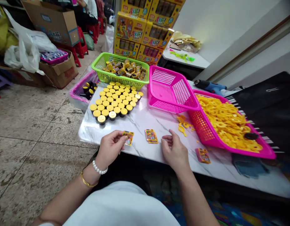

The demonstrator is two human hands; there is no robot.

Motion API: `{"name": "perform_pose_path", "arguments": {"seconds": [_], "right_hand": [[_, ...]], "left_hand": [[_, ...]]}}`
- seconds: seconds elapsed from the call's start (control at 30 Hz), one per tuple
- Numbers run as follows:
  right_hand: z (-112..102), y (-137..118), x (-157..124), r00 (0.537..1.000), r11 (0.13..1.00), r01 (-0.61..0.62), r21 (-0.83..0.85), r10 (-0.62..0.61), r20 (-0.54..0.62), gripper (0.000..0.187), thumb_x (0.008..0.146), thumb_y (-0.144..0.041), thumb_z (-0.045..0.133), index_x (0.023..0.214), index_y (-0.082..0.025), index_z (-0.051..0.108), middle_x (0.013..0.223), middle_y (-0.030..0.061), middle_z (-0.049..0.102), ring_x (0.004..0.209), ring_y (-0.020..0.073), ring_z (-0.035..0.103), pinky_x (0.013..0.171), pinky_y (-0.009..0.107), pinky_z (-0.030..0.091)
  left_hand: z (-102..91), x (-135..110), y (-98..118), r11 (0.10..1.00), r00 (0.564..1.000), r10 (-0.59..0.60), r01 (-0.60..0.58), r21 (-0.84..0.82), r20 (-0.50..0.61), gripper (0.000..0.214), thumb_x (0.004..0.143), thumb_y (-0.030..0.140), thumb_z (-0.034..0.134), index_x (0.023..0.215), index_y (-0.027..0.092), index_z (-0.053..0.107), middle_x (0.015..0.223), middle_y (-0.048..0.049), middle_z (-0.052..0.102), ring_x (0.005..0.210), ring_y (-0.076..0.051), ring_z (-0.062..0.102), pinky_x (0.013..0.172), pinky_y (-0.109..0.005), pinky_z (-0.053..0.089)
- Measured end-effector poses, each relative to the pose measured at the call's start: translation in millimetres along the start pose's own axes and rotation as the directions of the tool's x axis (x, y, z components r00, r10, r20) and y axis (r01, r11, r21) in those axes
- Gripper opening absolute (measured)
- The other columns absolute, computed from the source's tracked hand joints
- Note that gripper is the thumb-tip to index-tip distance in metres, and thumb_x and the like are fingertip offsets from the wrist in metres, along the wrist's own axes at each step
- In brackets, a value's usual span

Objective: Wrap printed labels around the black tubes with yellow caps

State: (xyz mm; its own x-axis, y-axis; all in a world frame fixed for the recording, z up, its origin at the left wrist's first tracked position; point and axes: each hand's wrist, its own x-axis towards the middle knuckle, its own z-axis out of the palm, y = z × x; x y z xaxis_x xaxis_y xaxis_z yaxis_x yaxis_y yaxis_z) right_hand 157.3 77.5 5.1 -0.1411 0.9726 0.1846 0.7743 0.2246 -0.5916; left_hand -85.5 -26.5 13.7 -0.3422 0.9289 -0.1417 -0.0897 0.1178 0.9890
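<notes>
My left hand [113, 143], a pearl bracelet and gold bangle at its wrist, pinches a small printed card [128, 137] at the table's front edge. It could be one card or several stacked; I cannot tell. Just to the right, a small pile of similar cards [150, 136] lies on the marbled table. My right hand [174, 150] rests beside that pile, fingers loosely curled and a little apart, with nothing visible in them. A thicker stack of cards [203, 155] sits farther right. Beyond my left hand stand rows of black cups with yellow lids [114, 103].
A green basket [121, 81] holds small printed cups. Beside it is a pink basket [163, 94]; another pink basket [206, 131] is heaped with yellow ring-shaped pieces [224, 119]. Loose yellow pieces [182, 125] lie near it. Stacked yellow boxes [142, 31] rise behind. People sit in the background.
</notes>
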Motion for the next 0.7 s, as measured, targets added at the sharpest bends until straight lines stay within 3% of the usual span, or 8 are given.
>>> {"name": "perform_pose_path", "arguments": {"seconds": [0.13,0.27,0.4,0.6,0.63,0.7], "right_hand": [[9.4,-14.9,7.4,0.995,0.998,-0.064,0.025,0.062,0.073,0.043,0.083,-0.032,0.061,0.122,-0.014,0.06,0.089,0.0095,0.076,0.073,0.0225,0.072,0.08,0.038,0.059],[18.8,-32.5,14.7,0.995,0.999,-0.035,-0.025,0.037,0.093,0.037,0.079,-0.029,0.066,0.113,-0.016,0.065,0.084,0.0075,0.076,0.072,0.0223,0.071,0.08,0.039,0.058],[19.2,-35.0,14.6,0.994,0.999,-0.027,0.031,0.024,0.106,0.035,0.078,-0.028,0.066,0.111,-0.016,0.067,0.084,0.0063,0.077,0.071,0.0203,0.072,0.079,0.036,0.059],[12.9,-55.5,-15.5,0.998,0.967,0.034,0.253,-0.021,-0.052,0.038,0.084,-0.041,0.066,0.113,-0.017,0.069,0.092,0.0089,0.078,0.075,0.0193,0.07,0.073,0.034,0.057],[13.2,-63.3,-24.1,1.0,0.938,0.027,0.346,-0.022,-0.019,0.039,0.085,-0.044,0.066,0.114,-0.017,0.069,0.095,0.0094,0.077,0.075,0.0189,0.07,0.072,0.033,0.057],[16.5,-80.1,-39.9,0.978,0.835,-0.076,0.545,-0.044,0.204,0.04,0.086,-0.05,0.066,0.109,-0.018,0.07,0.089,0.0078,0.077,0.068,0.0166,0.068,0.067,0.031,0.057]], "left_hand": [[-2.0,2.9,1.6,1.0,0.999,-0.019,0.019,-0.019,0.031,0.021,0.081,0.04,0.074,0.081,0.019,0.07,0.05,0.0035,0.058,0.038,-0.008,0.049,0.036,-0.018,0.036],[-3.4,2.7,4.2,0.996,0.998,-0.062,0.063,-0.069,0.013,0.025,0.079,0.041,0.075,0.081,0.017,0.069,0.051,0.0027,0.06,0.038,-0.007,0.05,0.037,-0.017,0.038],[-3.2,1.3,7.0,0.994,0.997,-0.073,0.072,-0.087,-0.008,0.028,0.078,0.042,0.076,0.081,0.015,0.068,0.051,0.0026,0.06,0.038,-0.007,0.049,0.038,-0.017,0.038],[-1.2,-11.8,8.8,0.992,0.994,-0.109,0.108,-0.066,-0.016,0.028,0.079,0.042,0.074,0.08,0.014,0.067,0.05,0.001,0.062,0.037,-0.008,0.048,0.037,-0.017,0.036],[-1.2,-16.8,8.6,0.993,0.994,-0.107,0.106,-0.054,-0.022,0.028,0.08,0.042,0.073,0.08,0.014,0.068,0.05,0.0007,0.062,0.037,-0.007,0.048,0.037,-0.017,0.036],[-1.9,-28.2,7.6,0.997,0.996,-0.081,0.081,-0.02,-0.033,0.028,0.083,0.041,0.07,0.08,0.014,0.07,0.05,0.0004,0.062,0.037,-0.008,0.048,0.037,-0.017,0.036]]}}
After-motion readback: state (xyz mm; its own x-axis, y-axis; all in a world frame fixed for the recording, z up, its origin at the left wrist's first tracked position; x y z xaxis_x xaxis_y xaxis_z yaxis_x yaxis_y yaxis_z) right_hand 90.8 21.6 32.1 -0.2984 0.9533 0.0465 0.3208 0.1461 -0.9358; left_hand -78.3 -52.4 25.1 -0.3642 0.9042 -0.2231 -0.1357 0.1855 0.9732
